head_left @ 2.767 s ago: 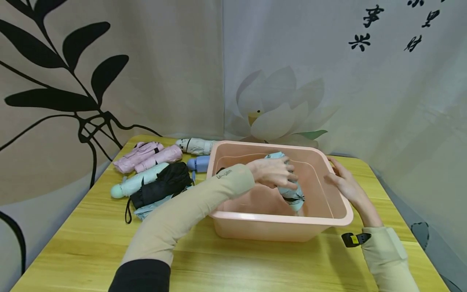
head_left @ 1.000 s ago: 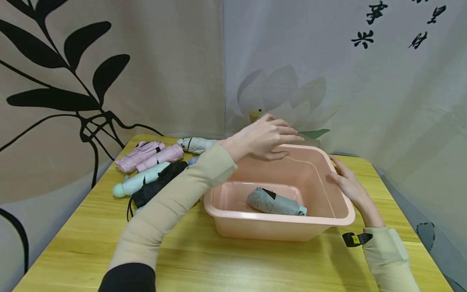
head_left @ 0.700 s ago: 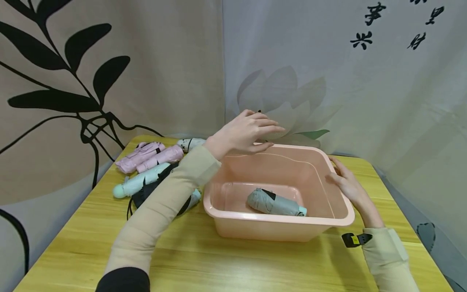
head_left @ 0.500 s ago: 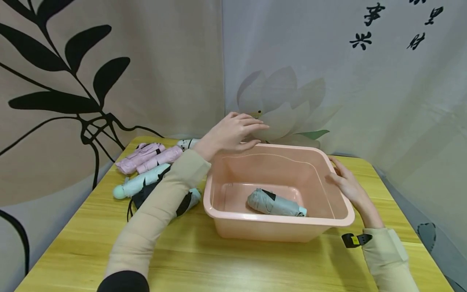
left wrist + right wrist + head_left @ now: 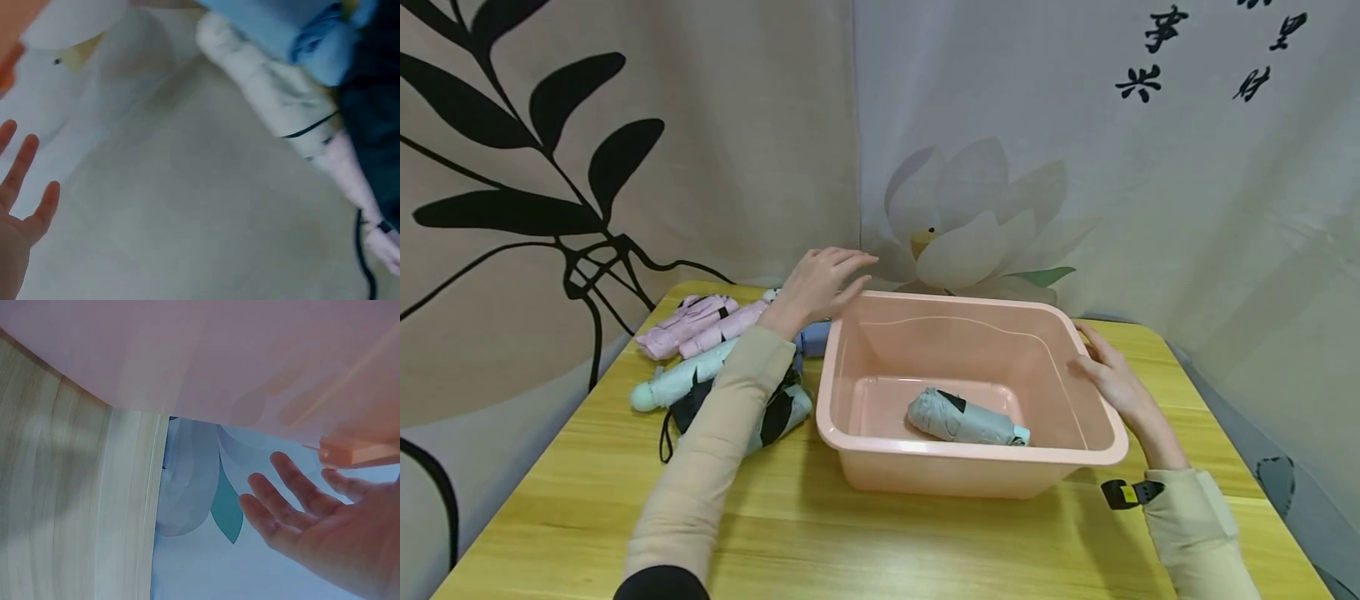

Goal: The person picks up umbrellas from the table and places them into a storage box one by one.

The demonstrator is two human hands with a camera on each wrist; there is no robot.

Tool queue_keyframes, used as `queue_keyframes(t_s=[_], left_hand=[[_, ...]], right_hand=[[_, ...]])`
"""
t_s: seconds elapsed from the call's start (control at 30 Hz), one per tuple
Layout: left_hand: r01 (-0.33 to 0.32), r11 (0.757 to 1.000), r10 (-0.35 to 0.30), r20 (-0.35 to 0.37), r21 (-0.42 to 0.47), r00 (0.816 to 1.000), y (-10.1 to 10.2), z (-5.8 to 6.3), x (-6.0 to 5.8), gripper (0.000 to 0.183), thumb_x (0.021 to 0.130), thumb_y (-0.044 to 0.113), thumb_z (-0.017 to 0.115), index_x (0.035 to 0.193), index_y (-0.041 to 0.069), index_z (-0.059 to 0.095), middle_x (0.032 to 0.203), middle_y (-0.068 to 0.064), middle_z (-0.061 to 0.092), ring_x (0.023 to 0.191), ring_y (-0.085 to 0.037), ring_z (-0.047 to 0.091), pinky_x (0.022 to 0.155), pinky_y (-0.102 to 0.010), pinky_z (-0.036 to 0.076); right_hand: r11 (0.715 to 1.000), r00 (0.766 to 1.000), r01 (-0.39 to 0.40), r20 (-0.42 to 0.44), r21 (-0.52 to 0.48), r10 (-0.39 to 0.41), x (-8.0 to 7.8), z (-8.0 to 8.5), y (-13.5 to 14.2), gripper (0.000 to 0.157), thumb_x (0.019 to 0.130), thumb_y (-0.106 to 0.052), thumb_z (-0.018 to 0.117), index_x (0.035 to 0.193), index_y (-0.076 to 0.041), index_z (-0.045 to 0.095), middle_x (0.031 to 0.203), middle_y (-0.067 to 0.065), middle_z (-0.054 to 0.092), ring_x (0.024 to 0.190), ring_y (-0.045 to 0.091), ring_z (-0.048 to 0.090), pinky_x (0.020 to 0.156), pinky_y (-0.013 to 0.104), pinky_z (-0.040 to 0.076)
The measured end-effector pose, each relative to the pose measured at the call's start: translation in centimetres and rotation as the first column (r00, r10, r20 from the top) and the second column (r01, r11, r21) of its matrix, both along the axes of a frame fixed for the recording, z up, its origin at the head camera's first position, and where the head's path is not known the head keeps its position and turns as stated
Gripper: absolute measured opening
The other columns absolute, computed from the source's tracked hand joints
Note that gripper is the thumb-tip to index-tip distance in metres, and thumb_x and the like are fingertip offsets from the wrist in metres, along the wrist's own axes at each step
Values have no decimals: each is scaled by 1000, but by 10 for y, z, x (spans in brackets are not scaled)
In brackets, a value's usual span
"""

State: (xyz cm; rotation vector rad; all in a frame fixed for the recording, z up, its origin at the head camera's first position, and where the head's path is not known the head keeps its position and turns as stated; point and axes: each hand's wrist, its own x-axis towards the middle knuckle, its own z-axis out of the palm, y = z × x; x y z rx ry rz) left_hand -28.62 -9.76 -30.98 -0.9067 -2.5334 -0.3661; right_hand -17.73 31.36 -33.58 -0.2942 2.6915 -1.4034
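In the head view my left hand hovers past the left rim of a pink plastic basin, fingers loosely extended and holding nothing. Beneath it lie a blue folded umbrella and a white folded umbrella, mostly hidden by the hand in the head view. My right hand holds the basin's right rim, thumb over the edge. Its other fingers spread relaxed beneath the rim in the right wrist view. A grey-blue folded umbrella lies on the basin's floor.
Left of the basin, two pink folded umbrellas, a mint one, a black one and a light blue one lie together, partly behind the left forearm. The wooden table meets a printed curtain behind.
My left hand has let go of the grey-blue umbrella, which now lies in the basin. It has risen out and moved left over the other umbrellas. The right hand stays on the rim.
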Motion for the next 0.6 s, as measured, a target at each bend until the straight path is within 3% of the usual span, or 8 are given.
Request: queue_keyframes(t_s=[0.3, 0.43, 0.6], left_hand=[[-67, 987, 47, 139, 144, 989, -16, -30, -14, 40, 96, 35, 42, 132, 18, 49, 131, -8, 54, 116, -28, 53, 98, -44, 43], [-107, 991, 88, 205, 84, 975, -22, -46, -17, 42, 96, 37, 41, 134, 19, 47, 133, -9, 52, 119, -30, 51, 99, -46, 41], [-99, 995, 98, 229, -6, 968, -25, -68, -20, 42, 94, 34, 48, 133, 18, 48, 131, -10, 53, 117, -32, 52, 97, -48, 42]], right_hand=[[1000, 1000, -7, -1, -22, 7, -1, 0, -1, 55, 96, -21, 40, 145, -10, 16, 131, 29, 41, 87, 1, 59, 71, 25, 53], [1000, 1000, -5, -6, -19, 5, -1, -1, 0, 55, 96, -21, 40, 145, -10, 17, 130, 29, 42, 87, -1, 58, 71, 24, 52], [1000, 1000, -9, -8, -22, 8, -1, 0, 0, 56, 96, -20, 40, 146, -10, 16, 129, 30, 42, 86, 0, 59, 70, 25, 53]])
